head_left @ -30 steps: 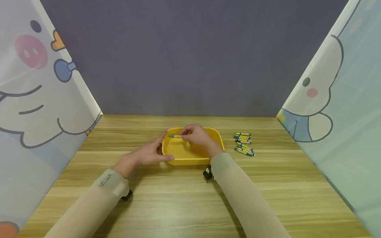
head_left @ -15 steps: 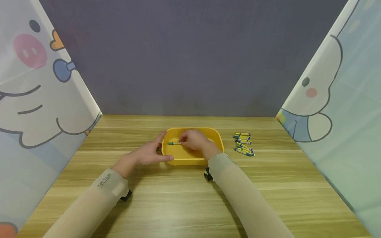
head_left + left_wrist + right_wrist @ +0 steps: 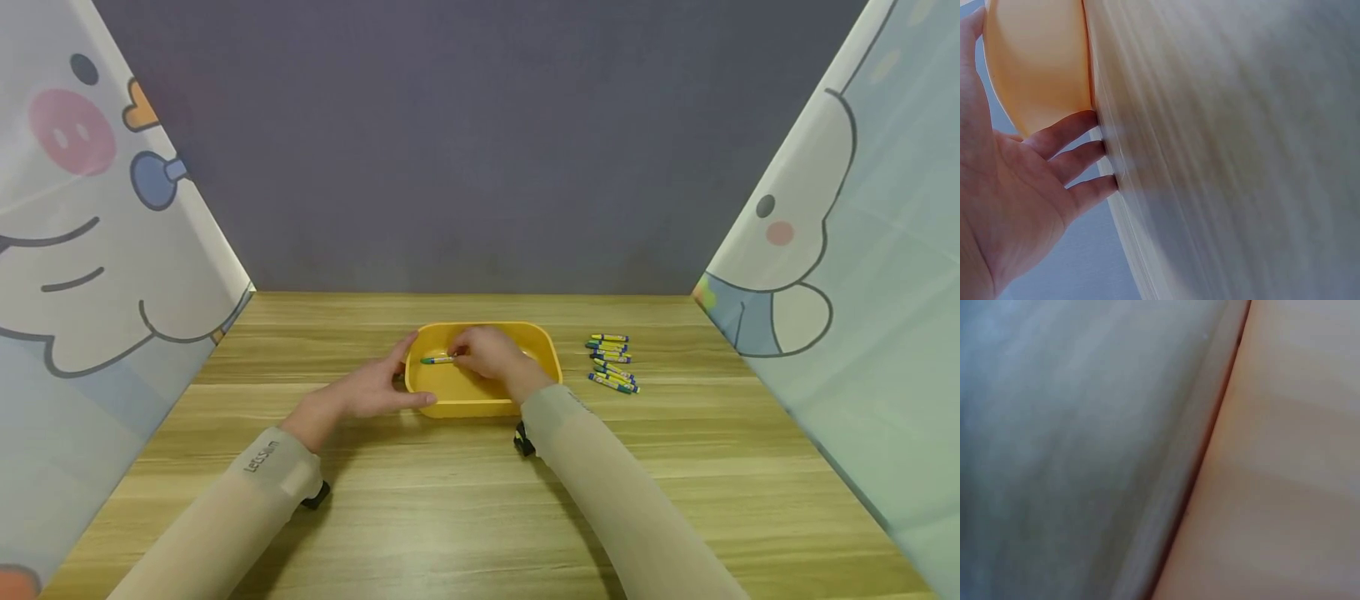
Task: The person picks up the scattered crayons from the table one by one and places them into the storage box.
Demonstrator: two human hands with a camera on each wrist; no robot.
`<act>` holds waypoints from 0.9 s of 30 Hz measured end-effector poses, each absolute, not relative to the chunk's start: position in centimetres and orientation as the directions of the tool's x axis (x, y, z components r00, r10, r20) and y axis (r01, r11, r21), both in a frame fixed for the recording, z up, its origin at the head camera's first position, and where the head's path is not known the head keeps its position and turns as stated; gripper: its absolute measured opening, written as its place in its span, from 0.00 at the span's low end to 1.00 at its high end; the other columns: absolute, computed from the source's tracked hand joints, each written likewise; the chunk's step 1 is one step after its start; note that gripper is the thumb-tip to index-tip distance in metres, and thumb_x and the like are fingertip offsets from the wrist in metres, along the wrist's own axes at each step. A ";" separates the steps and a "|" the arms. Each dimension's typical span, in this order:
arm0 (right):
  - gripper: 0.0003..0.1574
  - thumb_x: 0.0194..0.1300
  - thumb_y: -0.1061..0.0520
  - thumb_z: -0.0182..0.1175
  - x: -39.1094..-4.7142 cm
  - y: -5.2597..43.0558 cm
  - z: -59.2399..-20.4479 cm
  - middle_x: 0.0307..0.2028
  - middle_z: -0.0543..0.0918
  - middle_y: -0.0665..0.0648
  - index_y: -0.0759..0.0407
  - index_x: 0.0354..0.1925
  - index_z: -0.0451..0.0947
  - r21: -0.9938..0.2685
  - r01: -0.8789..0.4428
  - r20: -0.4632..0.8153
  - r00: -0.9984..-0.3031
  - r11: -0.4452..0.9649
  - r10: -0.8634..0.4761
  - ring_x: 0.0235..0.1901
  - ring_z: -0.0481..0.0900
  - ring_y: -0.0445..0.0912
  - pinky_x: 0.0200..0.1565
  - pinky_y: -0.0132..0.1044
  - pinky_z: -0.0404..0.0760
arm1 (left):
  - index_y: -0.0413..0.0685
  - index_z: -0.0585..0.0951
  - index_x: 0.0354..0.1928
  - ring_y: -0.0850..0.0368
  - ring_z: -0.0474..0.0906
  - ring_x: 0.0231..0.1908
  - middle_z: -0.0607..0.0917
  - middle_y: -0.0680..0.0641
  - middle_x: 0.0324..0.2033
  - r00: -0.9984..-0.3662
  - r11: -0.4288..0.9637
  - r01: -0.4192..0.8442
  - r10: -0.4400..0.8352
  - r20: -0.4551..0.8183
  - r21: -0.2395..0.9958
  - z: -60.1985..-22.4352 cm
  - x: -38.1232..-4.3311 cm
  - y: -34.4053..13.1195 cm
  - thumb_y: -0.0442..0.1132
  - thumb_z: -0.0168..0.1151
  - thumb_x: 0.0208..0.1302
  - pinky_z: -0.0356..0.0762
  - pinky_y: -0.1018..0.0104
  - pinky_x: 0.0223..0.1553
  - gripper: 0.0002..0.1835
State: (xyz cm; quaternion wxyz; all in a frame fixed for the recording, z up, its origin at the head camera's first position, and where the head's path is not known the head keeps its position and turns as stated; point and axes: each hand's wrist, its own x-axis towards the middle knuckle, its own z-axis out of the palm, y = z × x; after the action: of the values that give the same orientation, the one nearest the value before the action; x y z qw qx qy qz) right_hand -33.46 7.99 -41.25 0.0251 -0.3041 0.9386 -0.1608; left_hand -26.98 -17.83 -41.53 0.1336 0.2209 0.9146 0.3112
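Note:
Inside a yellow plastic tray [image 3: 474,409] in the head view, my right hand [image 3: 491,357] pinches a crayon [image 3: 437,361] near its right end. The crayon's green tip points left, low over the tray's floor. My left hand [image 3: 367,389] rests against the tray's left end, its fingers spread and its thumb along the front rim. Up close in the left wrist view, the straight fingers [image 3: 1063,134] touch the tray's side wall [image 3: 1041,69] and the table. Only the tray's outer wall [image 3: 1272,475] and the table show in the right wrist view; the right hand is out of sight there.
Several yellow-wrapped crayons [image 3: 611,357] lie in a loose column on the wooden table [image 3: 420,517], right of the tray. A dark grey panel [image 3: 480,150] stands behind the table. Cartoon-printed sheets [image 3: 90,250] flank both sides.
My right hand has lowered the crayon from near the tray's back wall toward the middle of its floor. The left hand has stayed at the tray's left end.

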 end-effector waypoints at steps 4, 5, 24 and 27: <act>0.11 0.77 0.56 0.70 -33.4 8.0 -41.3 0.52 0.93 0.55 0.56 0.53 0.92 -0.328 -0.563 0.051 -0.812 0.759 -0.581 0.51 0.88 0.49 0.64 0.46 0.84 | 0.57 0.36 0.91 0.42 0.79 0.72 0.82 0.40 0.72 -0.867 0.709 0.313 0.485 -0.114 0.632 -41.5 -26.9 -17.8 0.75 0.70 0.65 0.72 0.39 0.75 0.70; 0.11 0.77 0.56 0.70 -33.4 8.0 -41.3 0.52 0.93 0.54 0.56 0.54 0.92 -0.327 -0.562 0.051 -0.813 0.759 -0.580 0.50 0.88 0.49 0.64 0.46 0.84 | 0.57 0.36 0.91 0.42 0.79 0.72 0.82 0.40 0.72 -0.868 0.708 0.310 0.484 -0.116 0.634 -41.5 -26.9 -17.8 0.75 0.70 0.65 0.72 0.39 0.75 0.70; 0.18 0.79 0.53 0.69 -32.4 9.0 -39.0 0.56 0.90 0.56 0.56 0.61 0.89 -0.500 -0.479 0.109 -0.862 0.722 -0.496 0.48 0.89 0.49 0.58 0.44 0.87 | 0.54 0.38 0.91 0.42 0.79 0.72 0.81 0.39 0.73 -0.870 0.719 0.337 0.484 -0.090 0.608 -41.5 -26.9 -17.8 0.75 0.70 0.65 0.73 0.38 0.75 0.70; 0.19 0.80 0.51 0.68 -32.1 10.7 -38.0 0.56 0.90 0.58 0.57 0.62 0.88 -0.564 -0.452 0.124 -0.874 0.691 -0.470 0.36 0.90 0.49 0.44 0.40 0.89 | 0.55 0.38 0.91 0.42 0.79 0.72 0.82 0.40 0.73 -0.872 0.718 0.335 0.481 -0.088 0.610 -41.6 -26.9 -17.8 0.75 0.71 0.64 0.72 0.38 0.75 0.70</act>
State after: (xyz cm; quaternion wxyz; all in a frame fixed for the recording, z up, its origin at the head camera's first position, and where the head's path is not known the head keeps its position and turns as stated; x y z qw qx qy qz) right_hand -32.11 10.70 -37.96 0.0151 -0.2507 0.9193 -0.3029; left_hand -26.93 -17.76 -41.60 0.1209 0.2219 0.9190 0.3026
